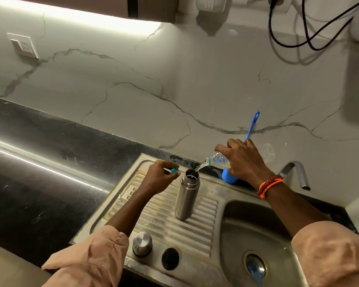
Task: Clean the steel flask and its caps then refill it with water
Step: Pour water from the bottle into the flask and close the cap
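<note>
Fingers gripping a tipped plastic bottle point(221, 159), right hand point(244, 160); pinching a teal cap point(175, 170), left hand point(161, 177).
Low in frame, two flask caps point(142, 244); mid-frame, steel flask point(187, 196) upright on ribbed drainboard point(153, 220), unheld. Could tip or spill if bumped or poured crooked.

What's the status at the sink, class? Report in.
Right hand tilts plastic bottle, pouring into open steel flask. Left hand pinches teal bottle cap. Flask caps off, on drainboard. Nothing obstructing.
</note>
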